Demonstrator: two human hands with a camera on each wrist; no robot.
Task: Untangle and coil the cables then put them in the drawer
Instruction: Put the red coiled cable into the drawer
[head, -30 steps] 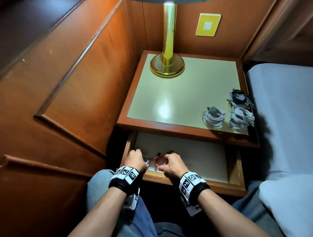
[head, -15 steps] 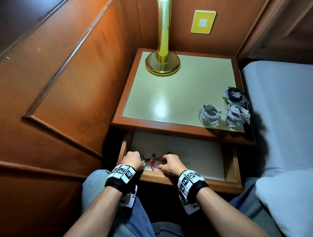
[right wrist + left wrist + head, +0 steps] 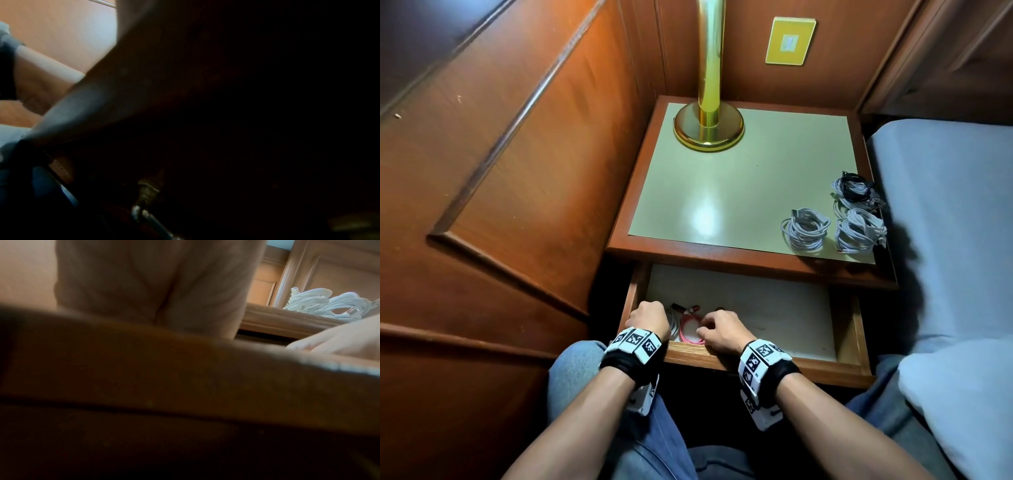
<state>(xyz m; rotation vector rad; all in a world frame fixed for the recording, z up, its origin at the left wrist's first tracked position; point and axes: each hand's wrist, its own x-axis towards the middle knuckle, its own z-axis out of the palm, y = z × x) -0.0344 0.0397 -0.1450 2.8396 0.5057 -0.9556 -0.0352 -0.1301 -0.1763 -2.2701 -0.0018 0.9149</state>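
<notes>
The nightstand drawer (image 3: 774, 368) is pulled out. A pink coiled cable (image 3: 690, 331) lies in its front left corner, with a white cable (image 3: 674, 323) beside it. My right hand (image 3: 717, 330) curls its fingertips onto the pink coil's right edge. My left hand (image 3: 649, 317) is balled at the drawer's left wall next to the white cable, and its fingers are hidden. The left wrist view shows only my left palm (image 3: 154, 280) above the drawer front. Two white coils (image 3: 804, 229) (image 3: 858, 231) and a black-and-white bundle (image 3: 854, 188) sit on the tabletop's right side.
A brass lamp base (image 3: 709, 128) stands at the back of the nightstand top (image 3: 722, 192). Wood panelling (image 3: 517, 171) closes in on the left and a bed (image 3: 945, 222) lies to the right. The right wrist view is dark, showing the drawer's brass pull (image 3: 147, 191).
My hands have drawn slightly apart inside the drawer. The pink coil now lies more exposed between them on the drawer floor.
</notes>
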